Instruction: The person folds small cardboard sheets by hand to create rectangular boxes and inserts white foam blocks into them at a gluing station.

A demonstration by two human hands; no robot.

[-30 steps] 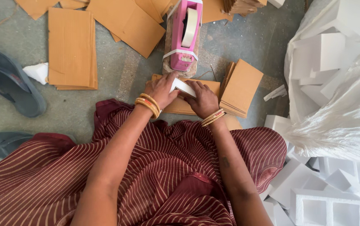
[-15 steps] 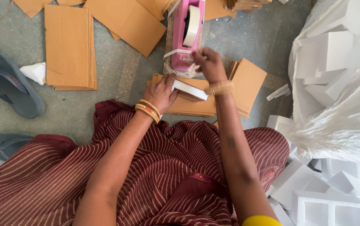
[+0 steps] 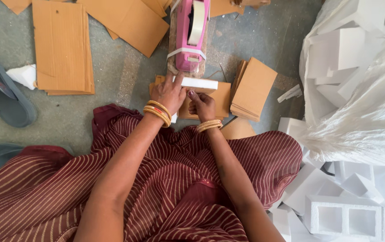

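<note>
The white foam block (image 3: 195,83) lies across a small stack of cardboard sheets (image 3: 219,99) on the floor (image 3: 125,80), just in front of the pink tape dispenser (image 3: 192,33) and close to the person's knees. By its look it is very light and stiff but crumbly — it should dent or chip at the corners under a hard pinch, and its faces are dry, not slippery. The safest hold is probably across the long flat sides, with fingers spread, rather than at an end or edge. The card under it is thin, stiff one way and easy to fold the other; best taken by its edges.

The left hand (image 3: 169,93) rests palm down on the near left end of the block, fingers stretched forward over it — a flat pressing hold, not a closed grip, so the hand reads as open and touching the block. The right hand (image 3: 202,105) is curled, knuckles up, thumb and forefinger pinched together just below the block over the card; whether that grip holds a bit of tape or the card's edge I cannot tell. Both forearms reach straight forward over the striped red skirt (image 3: 179,179), wrists bent slightly down, bangles at both wrists.
</note>
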